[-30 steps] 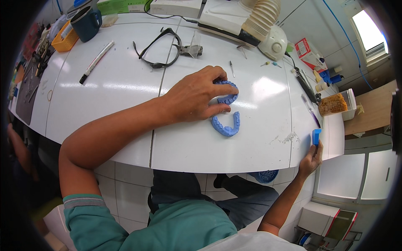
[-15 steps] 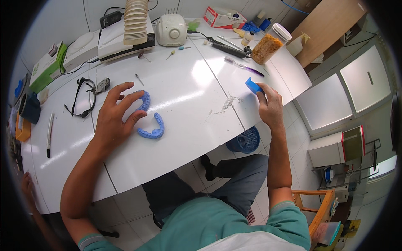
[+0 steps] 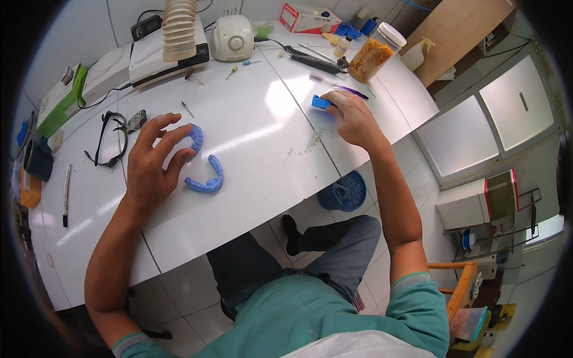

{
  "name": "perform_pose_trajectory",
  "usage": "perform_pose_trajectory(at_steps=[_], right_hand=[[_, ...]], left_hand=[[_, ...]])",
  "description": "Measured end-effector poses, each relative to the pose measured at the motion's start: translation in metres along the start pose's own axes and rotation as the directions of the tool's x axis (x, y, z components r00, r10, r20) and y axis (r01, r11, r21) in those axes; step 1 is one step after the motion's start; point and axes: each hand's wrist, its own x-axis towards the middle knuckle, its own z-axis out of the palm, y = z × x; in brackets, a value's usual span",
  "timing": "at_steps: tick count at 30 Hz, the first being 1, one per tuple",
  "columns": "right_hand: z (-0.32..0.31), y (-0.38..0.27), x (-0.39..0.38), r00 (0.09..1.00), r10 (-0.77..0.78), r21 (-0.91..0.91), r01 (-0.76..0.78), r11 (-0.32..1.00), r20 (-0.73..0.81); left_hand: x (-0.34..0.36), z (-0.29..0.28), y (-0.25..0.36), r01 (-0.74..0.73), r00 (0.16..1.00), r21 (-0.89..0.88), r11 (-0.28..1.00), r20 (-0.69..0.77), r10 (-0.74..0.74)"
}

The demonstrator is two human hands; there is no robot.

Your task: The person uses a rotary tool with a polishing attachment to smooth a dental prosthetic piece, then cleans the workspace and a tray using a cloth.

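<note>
Two blue horseshoe-shaped dental models lie on the white table, left of the middle. My left hand point(image 3: 152, 164) has its thumb and fingertips closed around the farther dental model point(image 3: 196, 139). Just nearer to me rests the second dental model point(image 3: 208, 179), untouched. My right hand point(image 3: 353, 121) grips a small, bright blue, block-like piece point(image 3: 320, 102) at the right side of the table; my fingers cover part of it and its exact kind is unclear. White crumbs point(image 3: 304, 147) are scattered on the tabletop left of that hand.
Black-framed glasses point(image 3: 110, 140) and a pen point(image 3: 66, 196) lie at left. Along the back stand a ribbed hose point(image 3: 179, 30), a white control box point(image 3: 233, 38) and a jar of orange granules point(image 3: 375, 55). A toothbrush point(image 3: 337, 85) lies beyond my right hand. A blue basket point(image 3: 343, 192) sits below the edge.
My right hand has moved left and farther from me with the blue piece and turned over it. My left hand stays on the farther dental model. The view has shifted slightly.
</note>
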Motion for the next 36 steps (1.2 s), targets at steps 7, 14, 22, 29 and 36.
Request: perform_pose_trajectory(at_steps=[7,14,22,29,36], right_hand=[[0.008,0.021,-0.034,0.951,-0.308,0.027,0.308,0.951,0.022],[-0.009,0.021,-0.051,0.91,-0.413,0.163,0.414,0.896,-0.038],[-0.002,-0.057,0.006,0.642,-0.754,0.397,0.662,0.635,0.137],[0.0,-0.041,0.009,0.486,-0.847,0.384,0.756,0.53,0.215],[-0.021,0.026,-0.008,0.595,-0.742,0.341,0.66,0.67,0.308]], left_hand=[[-0.01,-0.007,-0.005,-0.043,0.997,0.074,0.996,-0.058,0.047],[-0.001,-0.011,0.002,-0.212,0.968,0.189,0.959,-0.093,0.232],[-0.008,-0.017,-0.009,-0.153,0.983,0.218,0.964,-0.07,0.172],[-0.009,-0.019,-0.016,-0.142,0.987,0.25,0.958,-0.039,0.157],[-0.011,-0.019,-0.022,-0.125,0.99,0.288,0.949,-0.029,0.139]])
